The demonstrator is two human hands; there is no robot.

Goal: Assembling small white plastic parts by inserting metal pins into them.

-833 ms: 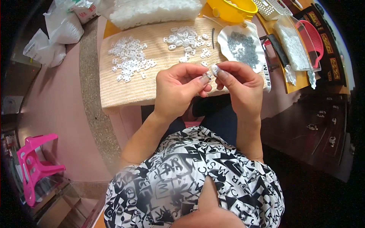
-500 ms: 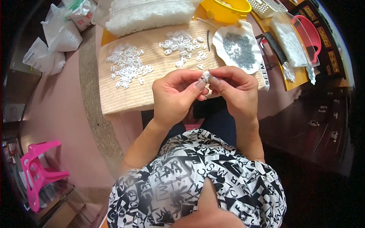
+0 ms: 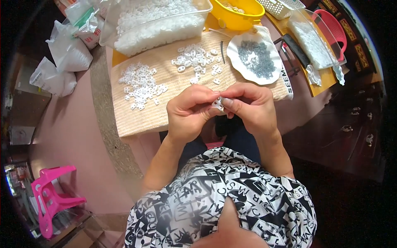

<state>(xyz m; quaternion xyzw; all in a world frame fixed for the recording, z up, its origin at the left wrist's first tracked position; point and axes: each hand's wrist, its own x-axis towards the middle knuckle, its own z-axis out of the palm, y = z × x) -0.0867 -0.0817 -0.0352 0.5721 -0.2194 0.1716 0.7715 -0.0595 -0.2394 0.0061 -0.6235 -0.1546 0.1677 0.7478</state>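
Note:
Above the near edge of the towel-covered table, both hands meet at a small white plastic part with holes in it. My left hand pinches it from the left between thumb and fingers. From the other side my right hand grips it the same way, thumb pressed against it. The fingers partly cover the part. Ahead of my left hand lies a pile of small white two-holed pieces; another group of white pieces is farther off. A white wavy-edged plate holds many small dark grey pieces.
At the back stand a clear bin of white pieces and a yellow basket. A thin black strip lies beside the plate. White bags and a pink stool are to the left; a clear box is at right.
The view has shifted, so the table sits slightly lower. Both hands keep pinching the white part, which is now turned to show more of its holed face.

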